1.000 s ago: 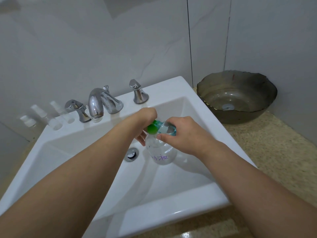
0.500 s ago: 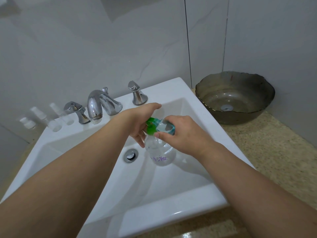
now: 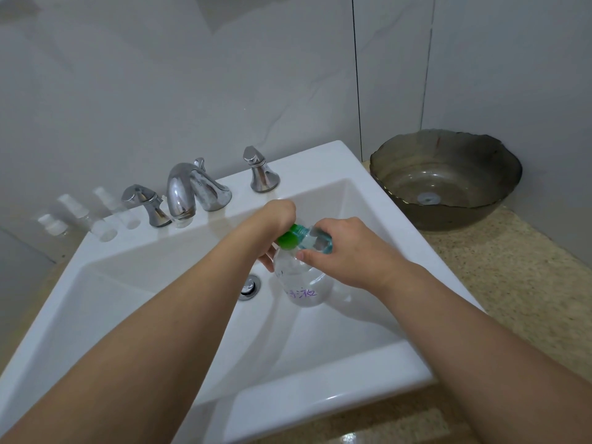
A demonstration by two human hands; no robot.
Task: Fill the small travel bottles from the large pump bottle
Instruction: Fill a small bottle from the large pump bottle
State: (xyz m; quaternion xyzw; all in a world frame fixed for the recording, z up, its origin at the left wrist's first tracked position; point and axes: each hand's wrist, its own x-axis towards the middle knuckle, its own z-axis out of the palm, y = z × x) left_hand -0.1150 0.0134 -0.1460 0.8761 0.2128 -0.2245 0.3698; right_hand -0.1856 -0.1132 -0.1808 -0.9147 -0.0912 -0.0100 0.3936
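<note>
We are closing our right hand [image 3: 346,251] around the green pump head [image 3: 290,240] of the clear pump bottle [image 3: 304,283], likely to work the pump; our left hand [image 3: 275,225] is gripping the neck from behind, steadying it; we are holding the bottle over the white sink [image 3: 320,402], so drips fall in the basin; the small travel bottles [image 3: 96,216] are waiting on the sink's ledge left of the faucet [image 3: 182,193], well apart; a glass bowl [image 3: 448,177] is sitting on the tabletop [image 3: 512,277].

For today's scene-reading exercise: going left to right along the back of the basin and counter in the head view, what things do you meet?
Small clear travel bottles → left tap handle → faucet spout → right tap handle → dark glass bowl.
</note>
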